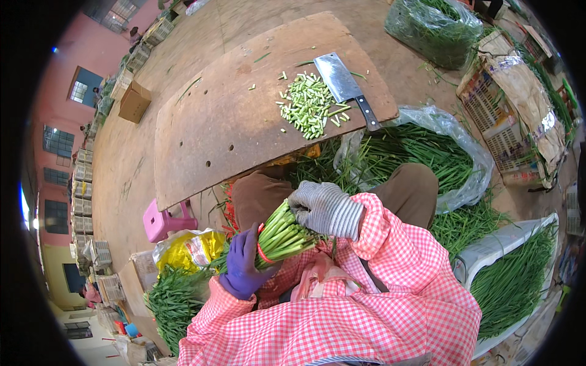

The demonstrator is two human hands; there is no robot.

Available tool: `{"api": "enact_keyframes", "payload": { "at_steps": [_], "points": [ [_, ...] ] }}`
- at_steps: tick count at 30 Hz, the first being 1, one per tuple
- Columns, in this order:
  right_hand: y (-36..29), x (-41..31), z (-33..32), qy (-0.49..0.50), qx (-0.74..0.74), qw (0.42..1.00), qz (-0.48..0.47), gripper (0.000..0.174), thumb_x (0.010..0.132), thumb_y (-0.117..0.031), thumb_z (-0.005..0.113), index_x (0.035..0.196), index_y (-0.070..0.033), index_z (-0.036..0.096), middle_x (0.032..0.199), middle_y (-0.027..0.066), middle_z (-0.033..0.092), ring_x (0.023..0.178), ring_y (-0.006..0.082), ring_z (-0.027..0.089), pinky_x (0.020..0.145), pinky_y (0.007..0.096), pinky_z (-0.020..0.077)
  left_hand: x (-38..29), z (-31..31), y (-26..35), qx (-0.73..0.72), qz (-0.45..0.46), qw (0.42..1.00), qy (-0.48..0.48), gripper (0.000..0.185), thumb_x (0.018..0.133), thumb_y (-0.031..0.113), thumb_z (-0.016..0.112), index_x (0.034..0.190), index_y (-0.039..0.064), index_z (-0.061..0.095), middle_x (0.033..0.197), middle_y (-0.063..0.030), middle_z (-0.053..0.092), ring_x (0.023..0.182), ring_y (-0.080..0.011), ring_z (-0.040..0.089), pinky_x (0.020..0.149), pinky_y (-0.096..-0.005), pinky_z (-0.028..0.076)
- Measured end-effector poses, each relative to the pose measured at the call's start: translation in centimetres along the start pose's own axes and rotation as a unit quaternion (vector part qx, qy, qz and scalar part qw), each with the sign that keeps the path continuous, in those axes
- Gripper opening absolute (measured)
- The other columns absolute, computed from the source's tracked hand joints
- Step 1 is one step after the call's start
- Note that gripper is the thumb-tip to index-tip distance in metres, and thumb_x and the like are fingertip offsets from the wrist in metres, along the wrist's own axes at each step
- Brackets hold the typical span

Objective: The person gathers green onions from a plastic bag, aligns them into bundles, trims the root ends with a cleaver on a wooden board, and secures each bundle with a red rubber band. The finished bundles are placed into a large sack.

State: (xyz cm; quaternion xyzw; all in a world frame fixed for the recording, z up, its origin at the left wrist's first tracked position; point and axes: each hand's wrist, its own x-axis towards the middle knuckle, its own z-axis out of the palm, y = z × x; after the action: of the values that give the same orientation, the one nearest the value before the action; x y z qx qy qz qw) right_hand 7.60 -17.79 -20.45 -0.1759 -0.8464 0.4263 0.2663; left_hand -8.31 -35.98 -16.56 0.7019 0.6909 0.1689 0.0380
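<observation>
My left hand (247,265), in a purple glove, grips a bundle of chive-like green stalks (284,238) above my lap. A red band (262,249) circles the bundle beside my fingers. My right hand (320,206), in a grey knitted glove, is curled against the cut stalk ends; its fingertips are partly hidden. Beyond my knees stands a worn wooden board table (238,100). On it, a cleaver (339,80) with a black handle lies flat beside a heap of short cut stalk pieces (304,105).
Loose greens fill a clear plastic bag (484,160) by my right knee and a white crate (467,263) at my right. More greens (176,297), a yellow plastic bag (197,249) and a pink stool (167,222) are at my left. A covered basket (512,114) stands farther right.
</observation>
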Motion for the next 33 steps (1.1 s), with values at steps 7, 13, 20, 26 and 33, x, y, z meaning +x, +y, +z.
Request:
{"api": "enact_keyframes", "payload": {
  "at_steps": [7,13,20,26,33],
  "points": [
    [1.1,-0.6,2.0,0.107,0.226,0.968,0.020,0.015,0.067,-0.008,0.064,0.081,-0.002,0.066,0.076,0.0113,0.062,0.073,0.0271,0.061,0.067,0.0344,0.0507,0.1,0.0,-0.1,-0.016,-0.007,1.000,-0.005,0.083,0.059,0.024,0.080,0.127,-0.006,0.042,0.106,-0.0191,0.053,0.093,-0.0343,0.054,0.080,-0.0406,0.046],
    [0.9,0.1,1.4,0.215,0.300,0.923,0.105,0.007,0.068,-0.004,0.065,0.074,0.000,0.062,0.069,0.0071,0.060,0.063,0.0133,0.058,0.059,0.0258,0.0463,0.1,-0.4,-0.2,-0.025,-0.008,1.000,-0.015,0.084,0.058,0.024,0.080,0.127,-0.004,0.042,0.108,-0.0188,0.054,0.095,-0.0341,0.054,0.081,-0.0404,0.046],
    [2.2,1.1,-4.2,0.314,0.258,0.907,0.109,0.005,0.072,-0.004,0.065,0.076,-0.001,0.065,0.066,0.0025,0.062,0.058,0.0062,0.053,0.051,0.0230,0.0440,0.3,-1.1,-0.1,-0.027,0.008,1.000,-0.009,0.085,0.057,0.024,0.080,0.129,-0.004,0.042,0.108,-0.0179,0.055,0.096,-0.0331,0.054,0.084,-0.0405,0.045],
    [5.8,-2.5,-20.0,0.573,-0.005,0.819,0.018,0.013,0.083,-0.011,0.056,0.089,-0.003,0.065,0.065,-0.0004,0.058,0.056,0.0092,0.052,0.048,0.0223,0.0391,-0.8,-1.9,-1.3,-0.073,-0.044,0.996,-0.025,0.087,0.056,0.022,0.082,0.129,-0.004,0.042,0.108,-0.0183,0.055,0.096,-0.0332,0.055,0.082,-0.0388,0.046],
    [-0.1,-5.8,-19.2,0.414,0.005,0.909,0.047,0.004,0.079,-0.005,0.063,0.081,-0.002,0.063,0.068,-0.0045,0.055,0.056,0.0051,0.047,0.050,0.0173,0.0355,-1.1,-2.5,-3.5,-0.252,-0.136,0.958,0.017,0.086,0.060,0.018,0.083,0.131,-0.003,0.040,0.118,-0.0174,0.055,0.108,-0.0276,0.056,0.091,-0.0353,0.044]
  ]
}}
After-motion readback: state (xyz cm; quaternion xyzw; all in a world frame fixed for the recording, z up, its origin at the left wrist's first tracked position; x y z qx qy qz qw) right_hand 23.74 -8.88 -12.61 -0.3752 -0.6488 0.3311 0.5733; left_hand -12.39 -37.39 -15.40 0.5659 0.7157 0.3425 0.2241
